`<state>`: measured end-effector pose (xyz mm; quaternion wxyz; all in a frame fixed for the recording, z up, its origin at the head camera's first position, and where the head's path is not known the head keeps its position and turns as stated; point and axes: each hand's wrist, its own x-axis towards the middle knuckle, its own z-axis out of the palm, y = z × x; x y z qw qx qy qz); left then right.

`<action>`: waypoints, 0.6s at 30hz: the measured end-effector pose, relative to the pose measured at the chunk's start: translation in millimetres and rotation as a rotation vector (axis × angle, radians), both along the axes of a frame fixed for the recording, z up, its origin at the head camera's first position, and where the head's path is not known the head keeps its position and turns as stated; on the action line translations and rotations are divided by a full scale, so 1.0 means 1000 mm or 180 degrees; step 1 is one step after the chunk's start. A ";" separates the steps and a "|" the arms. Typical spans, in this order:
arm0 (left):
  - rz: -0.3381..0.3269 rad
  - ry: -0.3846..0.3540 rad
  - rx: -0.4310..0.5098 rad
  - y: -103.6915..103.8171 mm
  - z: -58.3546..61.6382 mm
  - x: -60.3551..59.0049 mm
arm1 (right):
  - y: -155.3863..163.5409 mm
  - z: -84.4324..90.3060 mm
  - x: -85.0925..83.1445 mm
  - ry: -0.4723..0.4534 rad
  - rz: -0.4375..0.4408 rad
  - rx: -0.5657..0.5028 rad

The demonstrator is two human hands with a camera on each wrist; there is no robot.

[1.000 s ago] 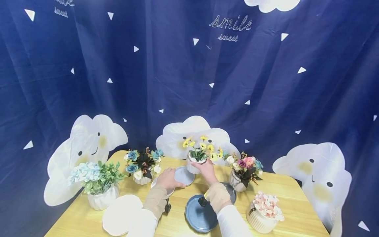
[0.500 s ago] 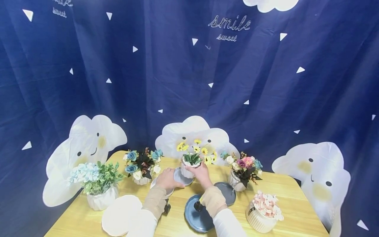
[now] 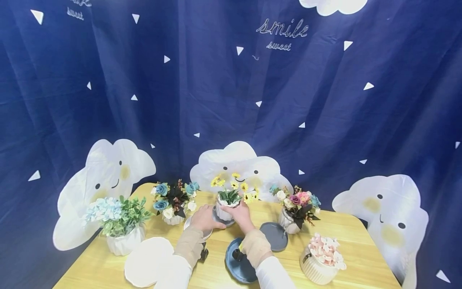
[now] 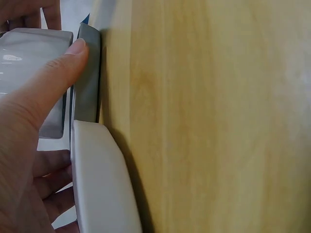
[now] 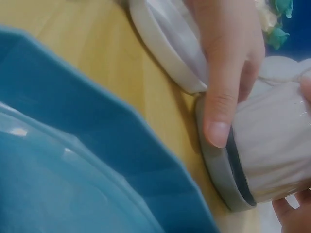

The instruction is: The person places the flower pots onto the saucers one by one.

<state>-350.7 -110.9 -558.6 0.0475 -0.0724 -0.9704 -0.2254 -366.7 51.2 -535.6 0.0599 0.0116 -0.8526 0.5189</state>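
Right hand: the right hand (image 3: 241,215), centre of the head view, has its fingers curled round the white pot of yellow flowers (image 3: 226,204).
Pot: sits upright on a small grey plate (image 5: 217,171); the right wrist view shows its base inside the rim.
Left hand: the left hand (image 3: 203,218) rests on the plate's left edge, thumb (image 4: 46,90) straight against the rim; how the other fingers lie is unclear.
White plate: a white plate (image 4: 99,179) lies just beside the grey one, edges touching.
Table: wooden table (image 3: 346,228), lower frame.
Nearby: blue plate (image 3: 236,269) under the right wrist; dark grey plate (image 3: 274,237) to its right.
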 end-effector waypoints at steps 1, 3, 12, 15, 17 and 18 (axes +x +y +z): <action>0.0002 0.0005 0.0007 0.000 -0.001 0.000 | -0.001 0.000 0.000 0.0008 0.0006 0.0024; 0.0016 0.0006 0.0005 0.000 -0.002 -0.002 | -0.002 -0.001 0.002 0.0039 0.0034 0.0065; 0.0015 0.0051 0.0029 0.000 -0.006 -0.004 | -0.005 -0.005 0.005 0.0128 0.0063 0.0253; 0.0032 0.0041 0.0047 0.000 -0.006 -0.004 | -0.006 -0.005 0.006 0.0168 0.0073 0.0267; 0.0046 0.0039 0.0048 0.000 -0.006 -0.004 | -0.006 -0.006 0.006 0.0169 0.0074 0.0256; 0.0056 0.0036 0.0056 0.000 -0.006 -0.004 | -0.006 -0.005 0.007 0.0157 0.0075 0.0246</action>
